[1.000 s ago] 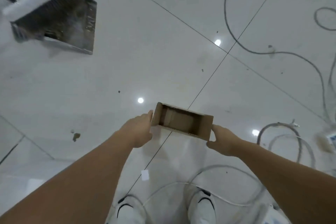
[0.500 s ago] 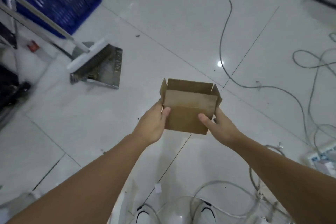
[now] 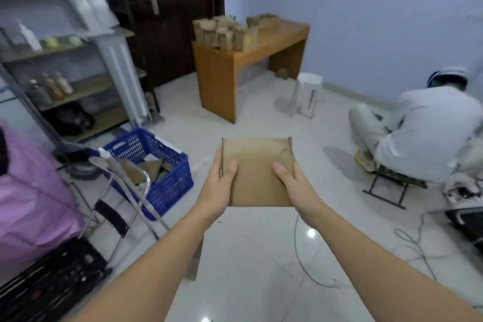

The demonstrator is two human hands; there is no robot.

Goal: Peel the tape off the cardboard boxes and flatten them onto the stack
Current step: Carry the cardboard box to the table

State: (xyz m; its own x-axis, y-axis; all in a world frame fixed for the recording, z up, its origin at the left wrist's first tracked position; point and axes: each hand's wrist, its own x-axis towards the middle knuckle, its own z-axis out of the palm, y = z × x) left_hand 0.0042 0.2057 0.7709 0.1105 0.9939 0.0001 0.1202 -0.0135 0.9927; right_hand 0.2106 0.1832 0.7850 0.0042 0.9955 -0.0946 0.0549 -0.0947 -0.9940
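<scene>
I hold a small brown cardboard box in front of me at chest height, its broad face towards the camera and its end flaps open at the top. My left hand grips its left edge with the thumb on the face. My right hand grips the right edge the same way. More cardboard boxes stand crowded on a wooden table at the back of the room. Pieces of flat cardboard lie in a blue plastic crate on the floor to the left.
A metal shelf unit and a dark door fill the left back. A white stool stands by the table. A person in white crouches at right amid cables. A folding trolley frame and pink bag are at left.
The view has swung up from the floor to the room. The box has risen and turned so that its broad face is towards me, and both thumbs now lie on that face.
</scene>
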